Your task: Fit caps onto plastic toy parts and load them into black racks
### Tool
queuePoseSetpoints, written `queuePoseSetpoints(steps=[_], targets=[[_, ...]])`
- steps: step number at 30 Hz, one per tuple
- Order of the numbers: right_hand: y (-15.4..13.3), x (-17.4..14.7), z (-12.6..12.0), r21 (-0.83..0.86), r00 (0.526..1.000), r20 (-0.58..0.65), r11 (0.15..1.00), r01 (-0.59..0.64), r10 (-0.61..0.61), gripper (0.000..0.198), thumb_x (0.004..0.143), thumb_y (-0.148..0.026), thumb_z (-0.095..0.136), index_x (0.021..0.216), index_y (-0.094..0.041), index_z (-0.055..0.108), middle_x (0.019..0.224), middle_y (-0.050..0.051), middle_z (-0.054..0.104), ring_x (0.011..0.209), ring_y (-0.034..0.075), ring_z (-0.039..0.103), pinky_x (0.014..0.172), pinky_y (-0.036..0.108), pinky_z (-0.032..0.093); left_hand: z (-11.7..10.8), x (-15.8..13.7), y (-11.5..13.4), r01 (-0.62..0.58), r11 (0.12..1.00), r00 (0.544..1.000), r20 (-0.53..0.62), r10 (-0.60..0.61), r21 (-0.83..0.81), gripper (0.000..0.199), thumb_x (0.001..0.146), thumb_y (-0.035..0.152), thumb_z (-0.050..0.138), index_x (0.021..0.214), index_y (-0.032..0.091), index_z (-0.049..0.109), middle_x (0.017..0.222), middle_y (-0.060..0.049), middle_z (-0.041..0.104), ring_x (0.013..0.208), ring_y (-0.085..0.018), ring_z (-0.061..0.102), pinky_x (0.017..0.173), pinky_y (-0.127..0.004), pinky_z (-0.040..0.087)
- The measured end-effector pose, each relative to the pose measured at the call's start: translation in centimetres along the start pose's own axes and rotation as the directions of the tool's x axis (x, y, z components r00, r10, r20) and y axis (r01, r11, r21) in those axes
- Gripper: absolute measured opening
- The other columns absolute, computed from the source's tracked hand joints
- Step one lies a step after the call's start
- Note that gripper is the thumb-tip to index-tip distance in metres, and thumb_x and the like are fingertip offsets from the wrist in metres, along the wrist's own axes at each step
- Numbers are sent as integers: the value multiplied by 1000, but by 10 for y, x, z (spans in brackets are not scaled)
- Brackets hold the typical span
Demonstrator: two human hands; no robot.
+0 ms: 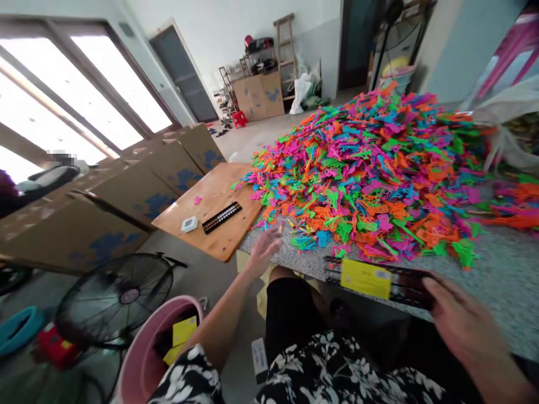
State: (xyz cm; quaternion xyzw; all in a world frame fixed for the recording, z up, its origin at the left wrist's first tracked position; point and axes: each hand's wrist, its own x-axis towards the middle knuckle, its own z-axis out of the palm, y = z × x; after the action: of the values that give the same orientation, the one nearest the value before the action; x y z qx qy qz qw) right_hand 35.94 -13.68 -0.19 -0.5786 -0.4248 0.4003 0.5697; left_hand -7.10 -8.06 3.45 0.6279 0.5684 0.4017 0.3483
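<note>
Rack at the bench's front edge

Right hand clamped on the black, slotted rack's right end; likely light, stiff and smooth, best taken by its ends. Left hand blurred beside the heaped plastic pieces; grip cannot be told. Bench speckled; wooden board and cartons leftward, ladder behind.

Pretty sure this is somebody's home moonlighting as a small workshop. Homey bits: a rack with what look like shoes (kinda blurry back there) and a floor fan. Workshoppy bits: big cardboard boxes and a worktop heaped with bright plastic bits.
</note>
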Motion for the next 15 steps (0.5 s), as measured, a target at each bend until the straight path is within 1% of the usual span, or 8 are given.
queuePoseSetpoints(steps=[2, 3, 5, 7, 10, 11, 13, 15], targets=[[-8, -3, 45, -45, 988, 150, 998, -36, 43, 30, 84, -58, 76, 107, -40, 84, 111, 13, 80, 110, 39, 75, 94, 60, 64, -5, -24, -1, 9, 987, 951, 305, 40, -158, 78, 96, 59, 67, 163, 30, 38, 149, -17, 63, 120, -31, 72, 94, -46, 64], [-13, -4, 67, -55, 967, 251, 998, -28, 41, 36, 88, -59, 73, 113, -36, 83, 113, 12, 80, 109, 38, 76, 97, 61, 63, -4, -35, 0, 19, 985, 922, 384, 49, -172, 82, 93, 57, 72, 163, 31, 40, 151, -16, 62, 122, -31, 71, 96, -44, 63], [-23, -8, 106, -30, 914, 405, 999, 36, -21, 41, 95, -59, 66, 123, -32, 79, 124, 10, 78, 116, 35, 74, 104, 57, 60, -4, -53, 0, 30, 996, 920, 392, 3, -78, 68, 92, 53, 75, 153, 28, 58, 142, -13, 70, 120, -31, 72, 98, -42, 62], [-30, -12, 131, 51, 876, 474, 995, 80, -95, 45, 99, -56, 63, 135, -31, 73, 135, 9, 74, 128, 31, 69, 112, 53, 55, -20, -57, -1, 35, 995, 964, 259, -58, 93, 45, 95, 51, 69, 132, 24, 75, 122, -9, 79, 108, -28, 76, 94, -40, 63], [-28, -14, 141, 112, 874, 479, 993, 36, -85, 52, 98, -55, 68, 143, -30, 67, 138, 10, 72, 130, 29, 67, 113, 49, 54, -82, -38, -6, 63, 939, 989, -148, -13, 337, 38, 95, 49, 64, 120, 24, 79, 113, -6, 81, 100, -25, 76, 92, -37, 63], [-25, -13, 138, 92, 873, 485, 996, -2, -43, 51, 97, -56, 68, 139, -28, 69, 132, 11, 74, 124, 29, 71, 109, 48, 56, -110, -28, -6, 106, 905, 948, -315, 32, 412, 38, 97, 46, 61, 123, 23, 77, 118, -6, 80, 106, -26, 75, 98, -38, 61], [-16, -9, 128, 15, 854, 517, 996, -83, 63, 47, 96, -60, 66, 125, -23, 75, 115, 11, 79, 103, 27, 77, 97, 45, 61, -159, -4, -4, 241, 811, 813, -567, 132, 534, 38, 99, 38, 58, 127, 19, 74, 130, -9, 75, 125, -29, 67, 115, -46, 51], [-9, -9, 113, -62, 839, 523, 988, -139, 151, 45, 96, -61, 64, 113, -21, 77, 99, 9, 80, 84, 24, 76, 84, 40, 63, -177, 29, 0, 370, 763, 720, -682, 125, 530, 39, 101, 32, 55, 131, 12, 68, 141, -13, 68, 138, -34, 57, 122, -56, 42]])
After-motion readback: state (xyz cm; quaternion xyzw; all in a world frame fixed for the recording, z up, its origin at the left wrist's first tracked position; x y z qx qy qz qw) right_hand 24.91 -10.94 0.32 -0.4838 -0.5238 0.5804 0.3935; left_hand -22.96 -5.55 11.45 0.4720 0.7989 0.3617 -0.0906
